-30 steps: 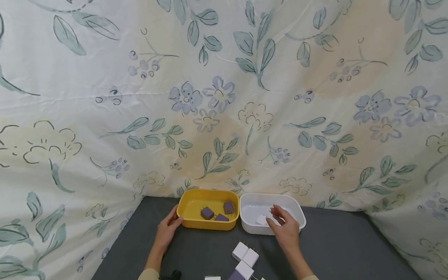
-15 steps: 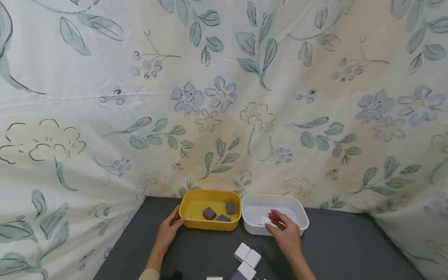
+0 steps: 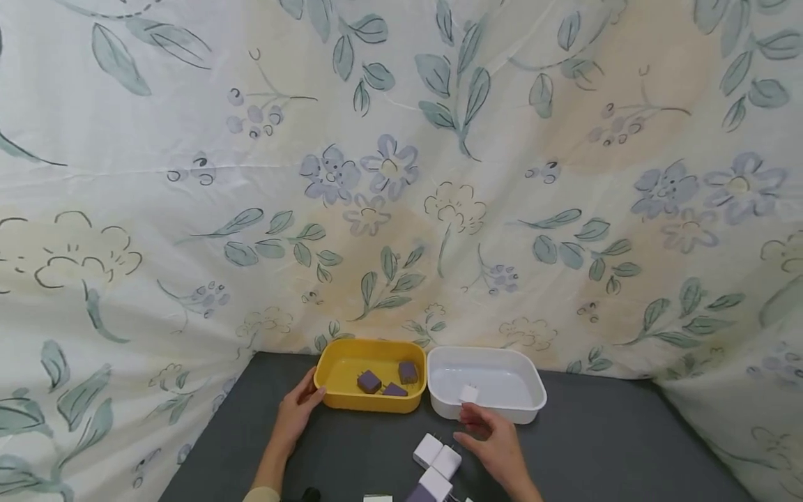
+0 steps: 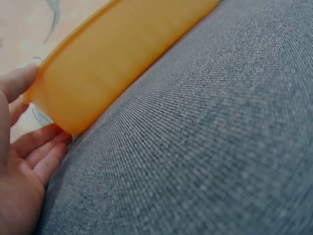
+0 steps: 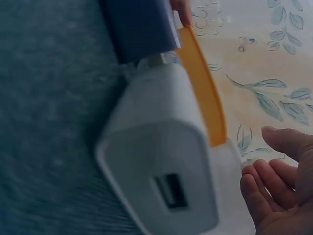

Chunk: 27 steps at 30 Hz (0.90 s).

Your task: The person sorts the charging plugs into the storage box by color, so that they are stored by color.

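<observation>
My left hand (image 3: 296,413) grips the left end of a yellow plastic bin (image 3: 341,400), with fingertips at its rim and lower edge in the left wrist view. Inside lie 3 purple charger plugs (image 3: 369,381). My right hand (image 3: 495,446), fingers loosely bent with nothing between them, hovers at the front of a white plastic bin (image 3: 521,415). One white charger plug (image 3: 468,394) sits inside that bin near its front wall. Several white charger plugs (image 3: 429,450) and a purple charger plug (image 3: 420,494) lie on the table before the bins.
In the right wrist view, a white charger plug (image 5: 161,147) with a USB port looms close to the camera, a purple one (image 5: 142,29) behind it. A flowered cloth (image 3: 389,279) hangs behind the dark grey table (image 3: 602,446). A small black object (image 3: 310,494) shows at the front edge.
My right hand has drawn back from over the white bin toward the front left, uncovering the white charger plug there. The left hand stays on the yellow bin.
</observation>
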Each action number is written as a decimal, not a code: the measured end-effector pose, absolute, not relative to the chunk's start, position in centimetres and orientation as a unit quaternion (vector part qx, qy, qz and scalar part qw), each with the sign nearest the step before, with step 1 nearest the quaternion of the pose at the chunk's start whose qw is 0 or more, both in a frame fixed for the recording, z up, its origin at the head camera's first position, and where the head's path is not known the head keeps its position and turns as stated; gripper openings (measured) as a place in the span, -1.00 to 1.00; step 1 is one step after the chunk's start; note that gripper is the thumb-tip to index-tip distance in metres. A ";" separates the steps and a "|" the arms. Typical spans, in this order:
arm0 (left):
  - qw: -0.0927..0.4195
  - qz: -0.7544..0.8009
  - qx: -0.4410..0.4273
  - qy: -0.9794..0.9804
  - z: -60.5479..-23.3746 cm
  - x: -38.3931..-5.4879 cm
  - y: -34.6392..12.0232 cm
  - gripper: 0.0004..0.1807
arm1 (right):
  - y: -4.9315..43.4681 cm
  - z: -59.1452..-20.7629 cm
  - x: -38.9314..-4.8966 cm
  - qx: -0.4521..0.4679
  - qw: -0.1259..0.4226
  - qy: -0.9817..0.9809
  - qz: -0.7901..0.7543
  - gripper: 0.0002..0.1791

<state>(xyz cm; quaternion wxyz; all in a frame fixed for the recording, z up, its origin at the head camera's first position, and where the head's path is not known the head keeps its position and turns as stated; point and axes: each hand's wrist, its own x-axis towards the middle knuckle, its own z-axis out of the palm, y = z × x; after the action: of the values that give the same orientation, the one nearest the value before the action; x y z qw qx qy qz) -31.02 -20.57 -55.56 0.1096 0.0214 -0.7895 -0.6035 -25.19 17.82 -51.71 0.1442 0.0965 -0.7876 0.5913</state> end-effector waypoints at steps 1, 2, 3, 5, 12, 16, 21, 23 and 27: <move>0.107 -0.602 0.022 -0.791 -55.5 -31.0 -20.7 -0.30 | 17.7 -51.9 -25.3 0.092 0.132 -0.792 0.589 -0.42; 0.105 -0.601 0.023 -0.792 -55.5 -31.0 -20.9 -0.30 | 17.6 -52.2 -25.4 0.088 0.121 -0.796 0.587 -0.41; 0.103 -0.601 0.024 -0.792 -55.5 -30.9 -21.0 -0.30 | 17.5 -52.4 -25.4 0.084 0.110 -0.799 0.585 -0.40; 0.105 -0.601 0.027 -0.792 -55.6 -30.8 -21.0 -0.30 | 17.4 -52.7 -25.6 0.082 0.087 -0.807 0.578 -0.38; 0.109 -0.588 0.009 -0.801 -55.4 -30.9 -20.9 -0.32 | 17.9 -53.7 -25.6 0.078 0.020 -0.808 0.583 -0.30; 0.121 -0.586 0.001 -0.801 -55.0 -31.2 -20.7 -0.34 | 18.1 -54.0 -25.7 0.083 -0.007 -0.810 0.580 -0.27; 0.106 -0.586 0.021 -0.803 -55.2 -31.1 -20.7 -0.32 | 18.1 -54.3 -25.6 0.114 -0.041 -0.808 0.577 -0.25; 0.099 -0.590 0.034 -0.801 -55.4 -31.2 -20.7 -0.30 | 18.2 -54.3 -25.5 0.133 -0.042 -0.804 0.579 -0.26; 0.088 -0.592 0.049 -0.800 -55.5 -31.4 -20.7 -0.30 | 18.5 -54.3 -25.5 0.155 -0.043 -0.800 0.578 -0.24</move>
<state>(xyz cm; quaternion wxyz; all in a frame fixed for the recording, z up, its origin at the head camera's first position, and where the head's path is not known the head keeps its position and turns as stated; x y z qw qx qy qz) -31.41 -20.65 -55.55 0.0884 0.0495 -0.7998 -0.5916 -25.51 18.45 -54.31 -0.0434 0.1553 -0.8000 0.5780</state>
